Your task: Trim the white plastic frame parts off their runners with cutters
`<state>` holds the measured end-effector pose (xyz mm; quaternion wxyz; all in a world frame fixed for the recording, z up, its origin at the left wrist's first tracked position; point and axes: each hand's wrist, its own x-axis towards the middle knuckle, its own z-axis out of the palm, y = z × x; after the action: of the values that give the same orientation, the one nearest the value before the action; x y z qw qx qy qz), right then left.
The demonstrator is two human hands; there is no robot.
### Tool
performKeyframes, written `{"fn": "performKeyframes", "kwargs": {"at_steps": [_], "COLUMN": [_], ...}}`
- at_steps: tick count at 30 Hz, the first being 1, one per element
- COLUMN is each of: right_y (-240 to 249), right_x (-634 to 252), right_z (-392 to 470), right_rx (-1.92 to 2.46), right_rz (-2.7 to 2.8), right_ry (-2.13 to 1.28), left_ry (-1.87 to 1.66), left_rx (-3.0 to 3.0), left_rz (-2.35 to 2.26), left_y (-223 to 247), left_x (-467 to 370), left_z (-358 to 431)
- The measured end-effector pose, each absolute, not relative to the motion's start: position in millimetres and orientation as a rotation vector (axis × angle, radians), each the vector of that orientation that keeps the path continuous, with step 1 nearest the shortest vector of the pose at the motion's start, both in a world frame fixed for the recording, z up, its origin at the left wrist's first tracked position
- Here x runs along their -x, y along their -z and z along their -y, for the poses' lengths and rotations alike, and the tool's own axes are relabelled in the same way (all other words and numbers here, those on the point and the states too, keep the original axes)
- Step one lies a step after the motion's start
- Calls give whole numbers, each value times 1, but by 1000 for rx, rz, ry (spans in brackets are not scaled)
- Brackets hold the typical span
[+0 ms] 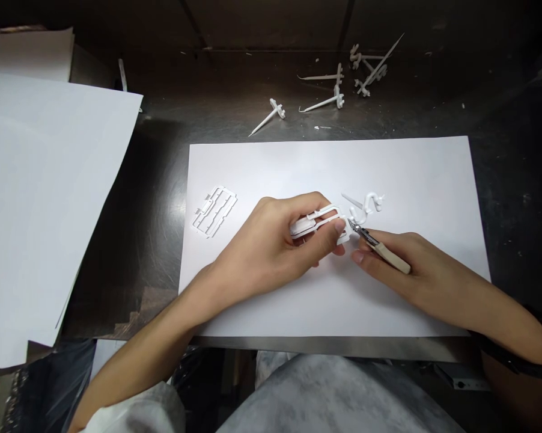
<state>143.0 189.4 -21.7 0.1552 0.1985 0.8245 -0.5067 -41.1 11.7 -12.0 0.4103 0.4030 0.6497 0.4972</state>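
My left hand point(293, 240) is closed on a white plastic frame point(329, 211), its thumb pressed on the frame's right part. In my right hand point(406, 258) are small nippers point(388, 257) with a cream handle; their metal tips point left, at the right edge of the frame. Whether the tips touch the plastic is too small to tell. Just behind the nippers lies a curled white scrap point(371, 204) on a white sheet point(433, 180). Another flat white frame point(214, 211) rests at the sheet's left side.
White plastic offcuts point(334, 101) lie behind the sheet on the dark metal table point(163, 144), with more pieces point(372, 72) piled further right. A stack of large white paper point(50, 180) stands at the left. The table's front edge point(334, 346) runs close to my body.
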Motion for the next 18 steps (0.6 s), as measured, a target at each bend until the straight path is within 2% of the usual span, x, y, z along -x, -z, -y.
{"fn": "performKeyframes", "kwargs": {"at_steps": [13, 18], "right_y": [37, 42], "right_x": [-143, -145], "right_z": [-186, -193], "right_rx": [-628, -761], "right_rz": [-2566, -2613], "right_ry": [1276, 1251], "left_ry": [-1193, -1028], "left_rx": [-949, -1116], "left_rz": [-1600, -1866], "left_y": [16, -7], "left_x": [43, 67], "left_z": [-15, 2]}}
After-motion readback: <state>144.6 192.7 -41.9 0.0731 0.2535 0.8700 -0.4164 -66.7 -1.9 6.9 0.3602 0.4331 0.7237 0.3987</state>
